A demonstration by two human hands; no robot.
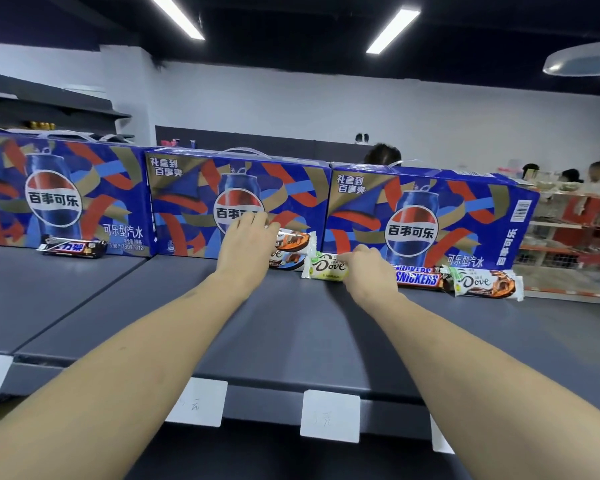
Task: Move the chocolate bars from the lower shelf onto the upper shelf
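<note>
reaching, both hands (pixel 246 244) (pixel 368 268) touch chocolate bars (pixel 326 267).

Under my left hand (pixel 246 245) two stacked Dove bars (pixel 293 249) lie flat on the upper shelf (pixel 291 323). My right hand (pixel 368 268) pinches a pale green Dove bar (pixel 324 267). Right of it lie a Snickers bar (pixel 418 277) and a brown Dove bar (pixel 485 284); far left, a dark Snickers bar (pixel 71 248).

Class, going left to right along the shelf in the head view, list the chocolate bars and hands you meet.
Black bar → left hand → green Dove bar → right hand → Snickers → brown Dove bar.
</note>
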